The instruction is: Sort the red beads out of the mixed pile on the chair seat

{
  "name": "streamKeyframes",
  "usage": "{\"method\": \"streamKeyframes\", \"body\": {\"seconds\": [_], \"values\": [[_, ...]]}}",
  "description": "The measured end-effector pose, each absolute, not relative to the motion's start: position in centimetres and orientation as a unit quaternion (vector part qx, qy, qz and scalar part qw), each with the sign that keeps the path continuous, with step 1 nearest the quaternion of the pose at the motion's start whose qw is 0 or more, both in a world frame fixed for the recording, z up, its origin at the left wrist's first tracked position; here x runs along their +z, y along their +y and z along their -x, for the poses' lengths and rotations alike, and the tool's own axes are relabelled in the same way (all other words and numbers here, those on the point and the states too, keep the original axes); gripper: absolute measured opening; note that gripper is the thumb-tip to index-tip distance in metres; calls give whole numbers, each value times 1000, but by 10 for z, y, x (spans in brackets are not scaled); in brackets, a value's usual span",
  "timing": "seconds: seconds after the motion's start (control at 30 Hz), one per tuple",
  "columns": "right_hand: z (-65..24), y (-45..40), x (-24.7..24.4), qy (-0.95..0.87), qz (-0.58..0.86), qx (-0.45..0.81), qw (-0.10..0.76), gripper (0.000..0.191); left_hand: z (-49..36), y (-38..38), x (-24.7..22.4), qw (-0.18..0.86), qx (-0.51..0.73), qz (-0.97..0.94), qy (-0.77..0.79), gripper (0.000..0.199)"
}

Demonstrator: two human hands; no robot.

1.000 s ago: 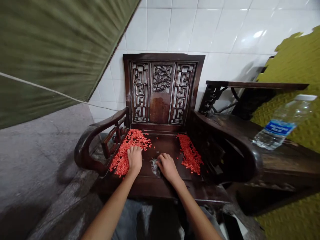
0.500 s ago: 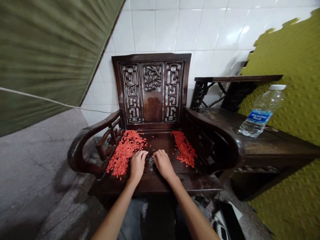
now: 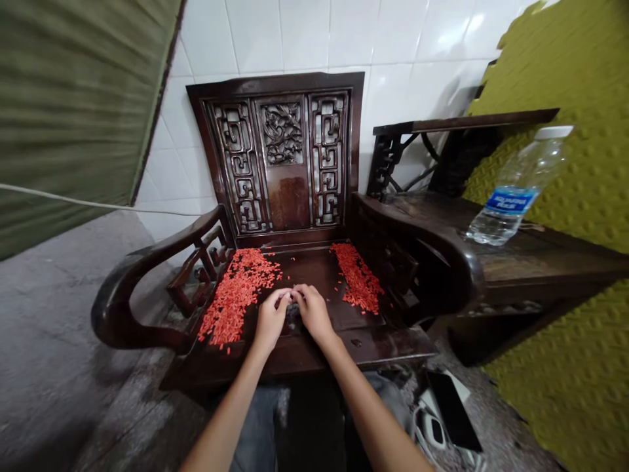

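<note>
**Hands:** the left hand and right hand are curving palm-down, half closed, with their fingers meeting over a small dark heap (mostly hidden, so its makeup is unclear). Whether either hand is gripping anything, I cannot tell.

**Seat:** the heap is sitting mid-seat on a dark carved armchair. Red granules are lying in two bands: the left pile, just beside the left hand, and the right pile, apart from the right hand.

**Surroundings:** a water bottle is standing on a wooden side table. A phone is lying on the floor. Behind are white tiles, with a green tarp hanging left and an olive foam mat leaning right.
</note>
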State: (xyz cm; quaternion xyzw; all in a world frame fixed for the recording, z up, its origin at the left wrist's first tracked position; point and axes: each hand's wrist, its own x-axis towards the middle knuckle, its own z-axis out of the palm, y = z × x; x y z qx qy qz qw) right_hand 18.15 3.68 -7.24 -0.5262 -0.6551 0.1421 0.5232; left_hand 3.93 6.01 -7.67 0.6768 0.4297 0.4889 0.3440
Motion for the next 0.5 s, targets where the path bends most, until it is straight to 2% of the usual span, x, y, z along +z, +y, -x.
{"method": "streamKeyframes", "body": {"seconds": [0.23,0.5], "values": [[-185,36,-74,-623,536,190,537,19,-46,53,-71,239,428,-764,418,22],[-186,36,-74,-627,542,196,524,23,-43,49,-71,194,441,-755,444,19]]}}
